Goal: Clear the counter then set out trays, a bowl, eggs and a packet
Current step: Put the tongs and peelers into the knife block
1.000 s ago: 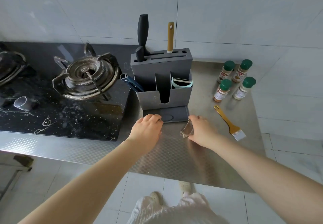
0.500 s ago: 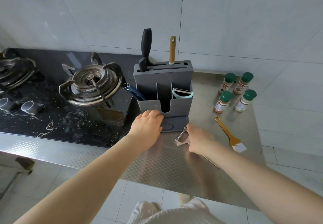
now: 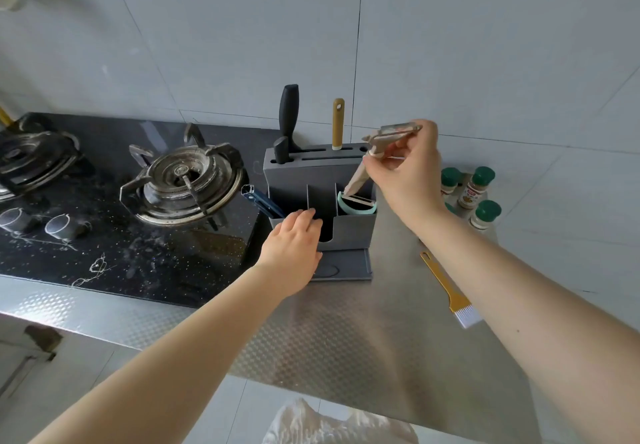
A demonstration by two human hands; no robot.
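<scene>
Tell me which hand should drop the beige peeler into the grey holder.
Right. The right hand already pinches the beige peeler, handle aimed into the grey holder. The left hand just rests on its front, steadying it.

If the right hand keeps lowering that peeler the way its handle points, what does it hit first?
Most likely the mint-green peeler already in the gray holder's right compartment. The tan peeler in the right hand points there, though depth is uncertain.
</scene>
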